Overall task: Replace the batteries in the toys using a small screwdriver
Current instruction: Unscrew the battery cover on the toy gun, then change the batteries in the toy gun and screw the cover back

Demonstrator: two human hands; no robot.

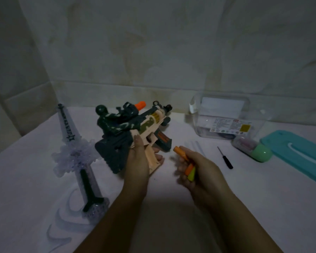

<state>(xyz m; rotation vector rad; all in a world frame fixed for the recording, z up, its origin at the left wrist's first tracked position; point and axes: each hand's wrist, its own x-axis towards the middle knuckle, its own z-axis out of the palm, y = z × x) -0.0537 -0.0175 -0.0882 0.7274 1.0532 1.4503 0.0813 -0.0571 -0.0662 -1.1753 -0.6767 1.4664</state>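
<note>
1. The right hand is nearest. Its fingers curl round a small bunch of orange and yellow-green cylindrical batteries, and one orange end pokes out toward the toy.
2. Just left of it, the left hand grips the tan and dark green plastic toy gun by its tan pistol grip, holding it tilted above the white cloth-covered table.
3. The gun's long axis runs from the dark stock, low and near-left, to the muzzle, far and right. Its magazine hangs down just beside the orange battery tip. No open battery compartment shows, so I cannot tell where the cells go.
4. I judge the coming move to be a short pass leftward and slightly away. The right hand is the nearer one, and nothing lies between it and the gun.
5. To the right, the thin black-handled small screwdriver lies untouched on the cloth, its shaft pointing away. It is near the right hand, but that hand is full.
6. On the left lies a translucent plastic toy sword with a dark handle, tip away. It is apart from the stock but limits any swing that way.
7. Farther right are a mint-green capsule-shaped case, a flat teal lid and a clear plastic box by the wall.
</note>
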